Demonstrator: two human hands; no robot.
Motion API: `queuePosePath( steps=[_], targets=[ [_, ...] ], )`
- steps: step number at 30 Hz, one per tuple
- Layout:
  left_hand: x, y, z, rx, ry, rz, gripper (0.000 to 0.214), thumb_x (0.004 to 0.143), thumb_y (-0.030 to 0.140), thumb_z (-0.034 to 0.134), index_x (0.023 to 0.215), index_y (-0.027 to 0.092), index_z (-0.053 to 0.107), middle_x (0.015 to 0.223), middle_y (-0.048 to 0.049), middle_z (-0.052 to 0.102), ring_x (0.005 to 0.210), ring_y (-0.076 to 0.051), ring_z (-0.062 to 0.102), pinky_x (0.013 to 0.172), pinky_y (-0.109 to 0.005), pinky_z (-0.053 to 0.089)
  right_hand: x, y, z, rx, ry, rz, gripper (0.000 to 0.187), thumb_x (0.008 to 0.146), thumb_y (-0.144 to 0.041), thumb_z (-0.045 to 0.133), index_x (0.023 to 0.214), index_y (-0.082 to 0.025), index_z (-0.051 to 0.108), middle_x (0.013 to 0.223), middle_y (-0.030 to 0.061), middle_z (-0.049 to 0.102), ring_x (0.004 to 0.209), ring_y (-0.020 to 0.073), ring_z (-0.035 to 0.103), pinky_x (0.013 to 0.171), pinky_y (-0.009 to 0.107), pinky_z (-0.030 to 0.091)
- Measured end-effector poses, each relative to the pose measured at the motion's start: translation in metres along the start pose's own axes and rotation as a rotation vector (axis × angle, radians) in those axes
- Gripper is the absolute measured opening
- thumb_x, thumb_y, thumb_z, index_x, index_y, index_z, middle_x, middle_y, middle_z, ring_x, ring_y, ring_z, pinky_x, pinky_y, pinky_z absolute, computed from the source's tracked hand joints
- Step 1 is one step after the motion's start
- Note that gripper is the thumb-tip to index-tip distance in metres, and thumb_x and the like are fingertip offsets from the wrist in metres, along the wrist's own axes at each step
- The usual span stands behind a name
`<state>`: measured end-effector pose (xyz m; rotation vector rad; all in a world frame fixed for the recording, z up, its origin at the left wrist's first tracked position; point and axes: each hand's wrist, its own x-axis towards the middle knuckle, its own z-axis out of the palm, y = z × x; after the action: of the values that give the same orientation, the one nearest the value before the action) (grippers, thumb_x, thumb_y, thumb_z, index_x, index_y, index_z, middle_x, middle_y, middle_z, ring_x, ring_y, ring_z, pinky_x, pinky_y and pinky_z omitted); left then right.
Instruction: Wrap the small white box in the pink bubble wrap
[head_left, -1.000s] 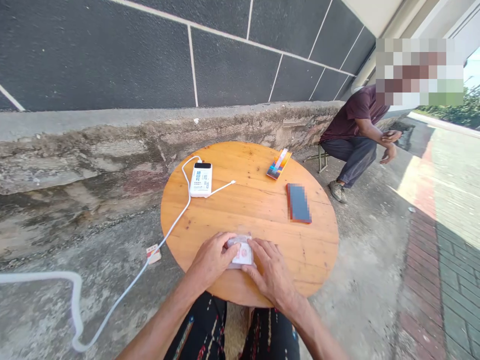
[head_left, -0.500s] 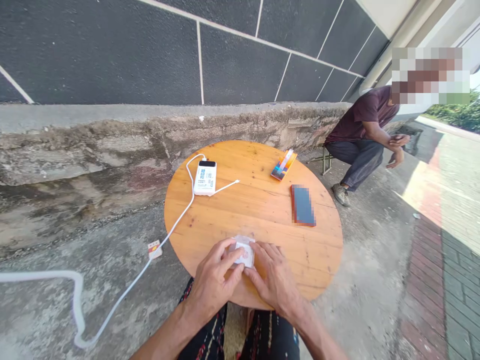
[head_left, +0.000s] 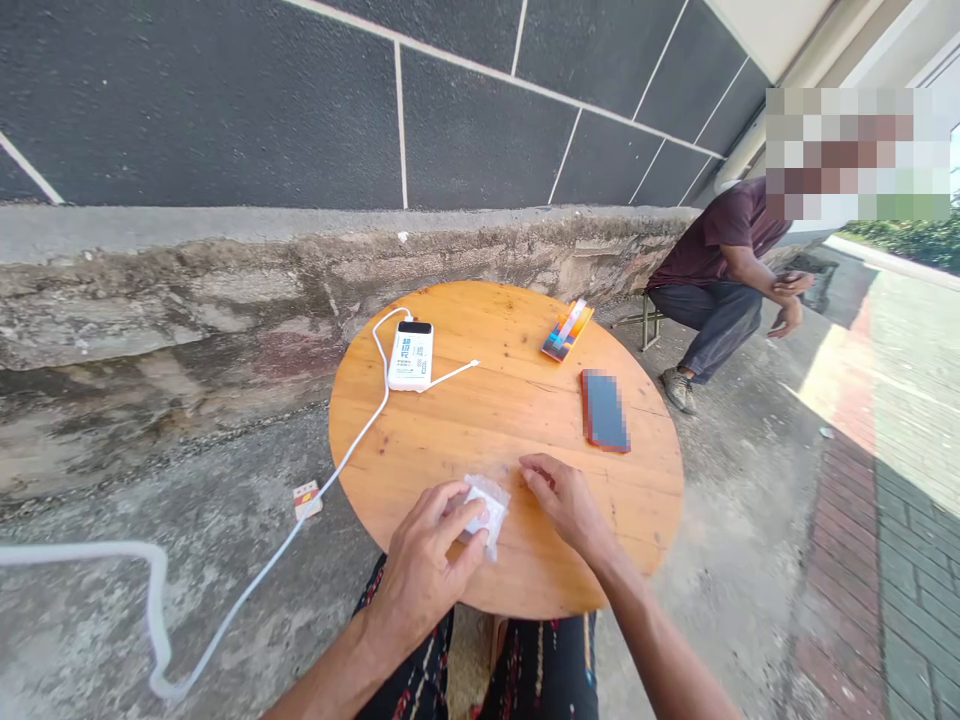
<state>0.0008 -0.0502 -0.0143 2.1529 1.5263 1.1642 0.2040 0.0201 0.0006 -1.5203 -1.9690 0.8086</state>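
Note:
A small white packet in clear plastic wrap (head_left: 491,512) is at the near side of the round wooden table. My left hand (head_left: 429,545) grips its left side, with the thumb and fingers on top of it. The wrap's loose edges stick out to the right and below. To the right of the packet and apart from it, my right hand (head_left: 562,500) is low over the table, its fingers loosely bent. I see nothing in it, though its palm side is hidden.
The wooden table (head_left: 487,400) bears a white power bank (head_left: 411,358) with a white cable (head_left: 352,450), a colourful box (head_left: 567,332) and a phone with a red edge (head_left: 606,412). A person (head_left: 720,270) sits at the right. A small pack (head_left: 307,498) lies on the ground.
My right hand has let go of the packet and moved off to the right, its fingers more bent. My left hand keeps hold of the packet, whose wrap now shows more.

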Motion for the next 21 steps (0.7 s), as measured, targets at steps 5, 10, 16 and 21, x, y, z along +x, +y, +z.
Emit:
queuePosePath(
  steps=[5, 10, 16, 21],
  targets=[
    [0.001, 0.002, -0.001, -0.003, 0.006, 0.005, 0.023, 0.081, 0.016, 0.056, 0.102, 0.023, 0.064, 0.11, -0.007, 0.06, 0.098, -0.02, 0.06, 0.085, -0.033, 0.052, 0.026, -0.008, 0.008, -0.103, -0.026, -0.033, 0.023, 0.086, -0.019, 0.045, 0.092, -0.018, 0.067, 0.09, 0.0059, 0.071, 0.08, 0.0182, 0.063, 0.071, 0.027, 0.044],
    [0.001, 0.004, -0.003, -0.003, 0.006, -0.008, 0.024, 0.081, 0.016, 0.056, 0.102, 0.024, 0.064, 0.11, -0.0069, 0.06, 0.095, -0.02, 0.061, 0.083, -0.033, 0.052, 0.037, -0.02, 0.014, -0.189, -0.149, 0.0, 0.018, 0.077, -0.012, 0.051, 0.083, -0.019, 0.067, 0.071, 0.0009, 0.068, 0.064, 0.0144, 0.059, 0.061, 0.024, 0.039],
    [0.001, 0.003, -0.003, -0.021, 0.003, -0.016, 0.023, 0.08, 0.016, 0.057, 0.1, 0.024, 0.064, 0.109, -0.0068, 0.06, 0.094, -0.02, 0.061, 0.083, -0.034, 0.052, 0.04, -0.021, 0.016, -0.153, -0.2, -0.001, 0.017, 0.073, -0.009, 0.05, 0.073, -0.019, 0.064, 0.07, -0.0001, 0.067, 0.063, 0.0123, 0.057, 0.058, 0.021, 0.038],
    [0.0, 0.001, -0.002, -0.029, 0.01, -0.016, 0.023, 0.08, 0.016, 0.057, 0.101, 0.023, 0.064, 0.111, -0.0074, 0.06, 0.095, -0.02, 0.061, 0.084, -0.033, 0.053, 0.036, -0.015, 0.017, 0.042, -0.21, -0.036, 0.012, 0.079, -0.016, 0.05, 0.082, -0.018, 0.061, 0.076, 0.0008, 0.067, 0.067, 0.0131, 0.058, 0.06, 0.022, 0.041]
  ],
)
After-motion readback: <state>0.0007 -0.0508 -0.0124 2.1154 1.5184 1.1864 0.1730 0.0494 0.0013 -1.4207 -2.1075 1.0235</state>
